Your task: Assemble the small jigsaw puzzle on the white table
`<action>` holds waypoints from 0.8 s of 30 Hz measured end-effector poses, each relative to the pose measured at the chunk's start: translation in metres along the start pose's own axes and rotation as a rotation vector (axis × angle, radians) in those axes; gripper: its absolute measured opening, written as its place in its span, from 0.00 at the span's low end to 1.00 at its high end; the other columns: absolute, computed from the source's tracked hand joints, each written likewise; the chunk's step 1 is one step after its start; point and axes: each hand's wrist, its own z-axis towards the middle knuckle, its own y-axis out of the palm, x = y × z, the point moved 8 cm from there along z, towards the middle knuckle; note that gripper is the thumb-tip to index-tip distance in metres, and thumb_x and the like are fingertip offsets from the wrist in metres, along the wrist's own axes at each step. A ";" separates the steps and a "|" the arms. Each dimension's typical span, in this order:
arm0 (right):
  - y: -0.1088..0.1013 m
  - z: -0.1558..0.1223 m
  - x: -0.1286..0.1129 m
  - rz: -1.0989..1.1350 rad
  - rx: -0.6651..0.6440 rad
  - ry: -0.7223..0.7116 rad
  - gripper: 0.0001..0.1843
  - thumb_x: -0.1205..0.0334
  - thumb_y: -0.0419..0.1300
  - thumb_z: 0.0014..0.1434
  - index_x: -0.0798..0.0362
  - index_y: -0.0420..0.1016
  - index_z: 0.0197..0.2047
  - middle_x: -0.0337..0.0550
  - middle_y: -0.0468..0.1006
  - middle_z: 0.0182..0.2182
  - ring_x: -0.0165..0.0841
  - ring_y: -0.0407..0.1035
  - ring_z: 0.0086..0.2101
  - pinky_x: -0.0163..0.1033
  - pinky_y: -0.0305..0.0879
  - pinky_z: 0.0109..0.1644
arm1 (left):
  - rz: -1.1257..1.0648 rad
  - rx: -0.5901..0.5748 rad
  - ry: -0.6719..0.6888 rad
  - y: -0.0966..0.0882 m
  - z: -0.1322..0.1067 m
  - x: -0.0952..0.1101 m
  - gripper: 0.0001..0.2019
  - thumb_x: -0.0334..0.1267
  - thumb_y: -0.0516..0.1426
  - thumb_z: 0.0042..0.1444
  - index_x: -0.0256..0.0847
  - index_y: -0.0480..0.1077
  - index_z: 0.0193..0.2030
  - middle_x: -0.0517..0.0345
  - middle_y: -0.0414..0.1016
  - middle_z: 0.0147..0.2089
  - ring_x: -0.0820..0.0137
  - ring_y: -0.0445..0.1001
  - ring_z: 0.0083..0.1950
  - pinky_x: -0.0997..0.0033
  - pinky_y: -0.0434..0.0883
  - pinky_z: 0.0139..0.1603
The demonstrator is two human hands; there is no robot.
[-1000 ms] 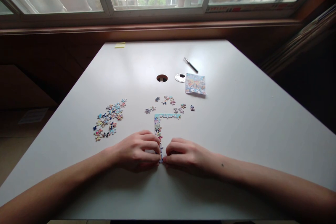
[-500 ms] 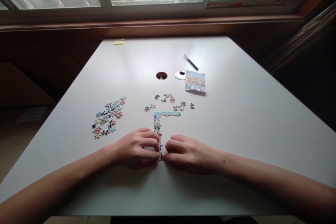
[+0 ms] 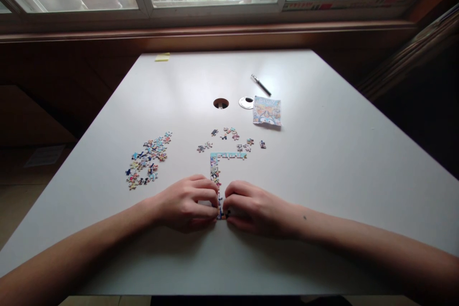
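Observation:
A partly joined jigsaw puzzle [image 3: 214, 167] lies on the white table, its strips forming a top edge and a left side. My left hand [image 3: 191, 203] has curled fingers, with the fingertips pressed against the lower part of the left strip. Opposite it, my right hand [image 3: 247, 208] pinches a small dark puzzle piece [image 3: 224, 215] at the strip's bottom end. That piece touches or nearly touches the strip; the fingers cover much of it. Loose puzzle pieces [image 3: 229, 131] are scattered just beyond the top edge.
A larger pile of loose pieces [image 3: 143, 165] spreads over the table [image 3: 322, 162] at left. Farther back are a picture packet [image 3: 267, 111], a round cover [image 3: 245, 103], a cable hole [image 3: 221, 103] and a pen [image 3: 261, 84]. A yellow sticky note [image 3: 162, 57] lies at the far edge.
My right hand has shifted slightly and its fingers have rearranged, showing more of the dark piece at the bottom corner. My left hand stays almost still.

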 end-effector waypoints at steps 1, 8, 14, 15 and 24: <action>0.000 0.000 0.000 -0.001 0.001 0.009 0.08 0.66 0.59 0.61 0.58 0.73 0.44 0.52 0.73 0.41 0.35 0.70 0.40 0.39 0.71 0.45 | 0.005 -0.002 0.002 0.000 0.000 0.000 0.02 0.33 0.58 0.60 0.42 0.73 0.39 0.52 0.78 0.41 0.63 0.73 0.50 0.62 0.70 0.50; 0.001 0.000 0.000 -0.010 0.018 0.044 0.09 0.67 0.59 0.60 0.59 0.72 0.45 0.53 0.73 0.41 0.35 0.69 0.40 0.40 0.70 0.44 | 0.029 -0.025 0.006 0.002 0.002 0.003 0.02 0.33 0.58 0.60 0.41 0.72 0.36 0.50 0.76 0.40 0.62 0.72 0.50 0.61 0.70 0.50; 0.003 -0.003 -0.004 -0.035 0.045 0.092 0.04 0.67 0.57 0.63 0.57 0.72 0.40 0.50 0.73 0.37 0.34 0.68 0.36 0.38 0.70 0.40 | 0.028 -0.018 0.005 0.003 0.003 0.003 0.02 0.33 0.57 0.59 0.41 0.72 0.38 0.51 0.74 0.39 0.62 0.72 0.49 0.61 0.70 0.49; 0.004 -0.003 -0.005 -0.047 0.048 0.097 0.04 0.67 0.56 0.63 0.57 0.72 0.40 0.50 0.73 0.36 0.34 0.68 0.35 0.39 0.69 0.39 | 0.027 -0.014 0.003 0.003 0.003 0.003 0.03 0.33 0.57 0.59 0.41 0.72 0.39 0.51 0.74 0.39 0.63 0.72 0.49 0.61 0.70 0.49; 0.005 -0.004 0.002 -0.004 0.058 0.211 0.05 0.68 0.59 0.58 0.54 0.70 0.39 0.48 0.72 0.37 0.34 0.67 0.35 0.38 0.69 0.38 | 0.008 0.016 0.005 0.002 0.001 0.001 0.05 0.33 0.59 0.56 0.43 0.72 0.40 0.52 0.75 0.40 0.63 0.73 0.48 0.62 0.70 0.49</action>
